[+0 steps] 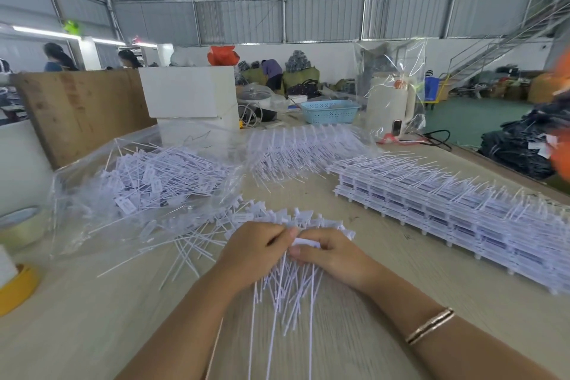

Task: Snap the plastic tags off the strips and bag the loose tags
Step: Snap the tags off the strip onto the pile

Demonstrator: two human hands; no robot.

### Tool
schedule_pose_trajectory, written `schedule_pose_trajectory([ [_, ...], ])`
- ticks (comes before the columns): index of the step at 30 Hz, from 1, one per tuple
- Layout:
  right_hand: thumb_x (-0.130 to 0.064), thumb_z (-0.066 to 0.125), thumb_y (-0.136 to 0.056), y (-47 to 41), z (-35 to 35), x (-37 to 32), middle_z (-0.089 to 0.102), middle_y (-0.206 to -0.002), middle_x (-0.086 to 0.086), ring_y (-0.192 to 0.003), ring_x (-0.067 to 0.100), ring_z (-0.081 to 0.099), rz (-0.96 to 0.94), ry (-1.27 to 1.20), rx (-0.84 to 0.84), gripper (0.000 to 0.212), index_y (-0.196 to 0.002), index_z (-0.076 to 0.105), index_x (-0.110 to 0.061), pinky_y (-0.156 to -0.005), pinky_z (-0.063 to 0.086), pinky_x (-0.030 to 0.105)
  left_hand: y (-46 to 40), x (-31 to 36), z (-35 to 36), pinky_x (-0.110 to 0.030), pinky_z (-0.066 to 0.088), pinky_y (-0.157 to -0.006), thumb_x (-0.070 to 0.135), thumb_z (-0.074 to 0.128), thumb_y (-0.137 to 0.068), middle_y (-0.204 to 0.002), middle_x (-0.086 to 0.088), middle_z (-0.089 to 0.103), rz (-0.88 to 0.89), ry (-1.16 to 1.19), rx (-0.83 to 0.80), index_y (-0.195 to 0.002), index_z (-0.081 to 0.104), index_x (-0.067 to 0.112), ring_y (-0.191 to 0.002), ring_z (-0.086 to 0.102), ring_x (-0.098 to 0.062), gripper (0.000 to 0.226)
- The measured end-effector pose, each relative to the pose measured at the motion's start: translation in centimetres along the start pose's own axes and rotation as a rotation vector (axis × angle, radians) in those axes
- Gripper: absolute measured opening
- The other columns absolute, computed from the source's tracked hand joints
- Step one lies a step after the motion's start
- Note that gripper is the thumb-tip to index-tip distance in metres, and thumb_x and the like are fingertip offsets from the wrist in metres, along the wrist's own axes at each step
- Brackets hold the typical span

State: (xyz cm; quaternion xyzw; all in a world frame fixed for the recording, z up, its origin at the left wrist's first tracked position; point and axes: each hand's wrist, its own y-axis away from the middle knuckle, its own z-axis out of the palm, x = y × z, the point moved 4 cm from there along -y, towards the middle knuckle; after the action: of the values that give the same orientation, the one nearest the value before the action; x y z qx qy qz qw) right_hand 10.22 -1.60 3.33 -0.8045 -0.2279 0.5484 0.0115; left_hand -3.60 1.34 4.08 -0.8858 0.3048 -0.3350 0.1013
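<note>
While your forearms reach in from the near edge of the table (pixel 401 259), both hands meet at its middle over a strip (pixel 296 219) of white tags. Your left hand (pixel 256 248) has its fingers curled, pinching the strip from the left. Your right hand (pixel 331 253), with a bracelet (pixel 430 325) on its wrist, has thumb and fingers closed on one tag (pixel 305 242) of that strip. The strip's thin white tails (pixel 287 290) fan out toward you beneath both hands.

Just left of your hands, loose tags (pixel 191 244) lie scattered on the table. Farther left, a clear bag (pixel 92 210) lies open on its side, holding a heap of loose tags (pixel 160 176). At the near left edge sit a yellow tape roll (pixel 18 290) and a pale tape roll (pixel 21 225).

To the right, a stack (pixel 447 210) of full strips runs from far to near. Beyond your hands, more strips (pixel 308 148) lie in clear wrap. Farther off stand a white box (pixel 188 91), a blue basket (pixel 330 110) and a cream jug (pixel 391 105) in plastic.
</note>
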Motion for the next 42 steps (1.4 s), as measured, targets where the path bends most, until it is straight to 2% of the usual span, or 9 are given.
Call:
schedule_pose_trajectory([
  [3, -0.001, 0.057, -0.090, 0.0, 0.1, 0.0, 0.064, -0.066, -0.008, -0.063, 0.005, 0.058, 0.028, -0.040, -0.048, 0.022, -0.074, 0.066, -0.013, -0.067, 0.045, 0.019, 0.1, 0.2, 0.2, -0.025, 0.031, -0.051, 0.036, 0.046, -0.097, -0.045, 0.009, 0.042, 0.033, 0.019, -0.039, -0.056, 0.052, 0.030, -0.043, 0.038, -0.004, 0.043],
  [11, -0.010, 0.057, -0.093, 0.0, 0.1, 0.0, 0.060, -0.066, -0.006, -0.061, 0.007, 0.053, -0.023, 0.048, 0.002, 0.028, -0.070, 0.064, -0.024, -0.065, 0.042, 0.020, 0.2, -0.8, 0.7, -0.019, 0.032, -0.051, 0.040, 0.045, -0.096, -0.047, 0.007, 0.049, -0.014, 0.186, -0.048, -0.066, 0.067, 0.031, -0.044, 0.041, -0.003, 0.038],
  [16, -0.007, 0.059, -0.092, -0.4, 0.8, -0.3, 0.048, -0.047, -0.013, -0.047, 0.001, 0.041, -0.127, 0.116, 0.108, 0.024, -0.071, 0.068, -0.014, -0.062, 0.030, 0.021, 0.4, -1.4, 0.9, -0.015, 0.047, -0.077, 0.050, 0.044, -0.085, -0.083, 0.002, 0.074, -0.102, 0.513, -0.026, -0.078, 0.073, 0.033, -0.084, 0.069, -0.010, 0.034],
  [21, -0.026, 0.050, -0.092, 0.4, -0.2, -1.3, 0.059, -0.066, -0.007, -0.069, 0.004, 0.051, -0.204, 0.162, 0.308, 0.026, -0.073, 0.068, -0.029, -0.087, 0.028, 0.027, 0.7, -3.8, -0.6, -0.029, 0.040, -0.066, 0.064, 0.047, -0.075, -0.059, 0.001, 0.056, -0.309, 0.621, 0.236, -0.070, 0.059, 0.007, -0.058, 0.053, -0.015, 0.058],
  [24, -0.024, 0.051, -0.097, 0.7, -1.1, -0.4, 0.051, -0.067, 0.008, -0.071, 0.017, 0.046, -0.125, 0.126, 0.280, 0.033, -0.065, 0.060, -0.026, -0.080, 0.031, 0.030, 0.5, -3.8, -1.2, -0.029, 0.036, -0.065, 0.057, 0.043, -0.082, -0.058, -0.004, 0.047, -0.272, 0.624, 0.293, -0.060, 0.053, 0.009, -0.055, 0.045, -0.013, 0.053],
  [27, -0.023, 0.058, -0.093, 0.2, -1.6, 0.4, 0.040, -0.062, -0.007, -0.065, 0.007, 0.040, -0.045, 0.195, 0.260, 0.034, -0.061, 0.047, -0.025, -0.080, 0.028, 0.033, 0.1, -2.6, -0.6, -0.024, 0.037, -0.060, 0.035, 0.049, -0.090, -0.051, 0.004, 0.046, -0.166, 0.707, 0.245, -0.052, 0.049, 0.015, -0.050, 0.042, -0.009, 0.043],
  [32, -0.044, 0.068, -0.081, -0.5, -1.9, 1.1, 0.050, -0.069, -0.012, -0.068, -0.004, 0.047, 0.032, 0.345, 0.372, 0.024, -0.075, 0.051, -0.028, -0.089, 0.028, 0.029, 0.3, -1.7, -0.2, -0.028, 0.032, -0.057, 0.025, 0.040, -0.081, -0.053, 0.005, 0.044, -0.087, 0.465, 0.188, -0.060, 0.053, 0.009, -0.054, 0.040, -0.013, 0.030],
  [36, -0.049, 0.063, -0.083, -0.3, -2.5, 0.9, 0.057, -0.089, -0.014, -0.076, 0.003, 0.054, 0.080, 0.360, 0.489, 0.017, -0.091, 0.055, -0.035, -0.098, 0.037, 0.042, 0.6, -0.7, -0.3, -0.036, 0.038, -0.053, 0.010, 0.049, -0.092, -0.059, -0.010, 0.053, 0.004, 0.275, 0.193, -0.066, 0.051, 0.021, -0.053, 0.047, -0.027, 0.029],
  [42, -0.053, 0.049, -0.090, -0.2, -0.5, -0.2, 0.052, -0.071, -0.010, -0.075, 0.007, 0.053, -0.041, 0.347, 0.316, 0.039, -0.068, 0.061, -0.022, -0.092, 0.036, 0.048, 0.3, 0.8, 0.5, -0.021, 0.033, -0.052, 0.013, 0.048, -0.094, -0.065, 0.007, 0.047, 0.137, 0.137, 0.177, -0.082, 0.051, 0.016, -0.054, 0.040, -0.005, 0.012],
])
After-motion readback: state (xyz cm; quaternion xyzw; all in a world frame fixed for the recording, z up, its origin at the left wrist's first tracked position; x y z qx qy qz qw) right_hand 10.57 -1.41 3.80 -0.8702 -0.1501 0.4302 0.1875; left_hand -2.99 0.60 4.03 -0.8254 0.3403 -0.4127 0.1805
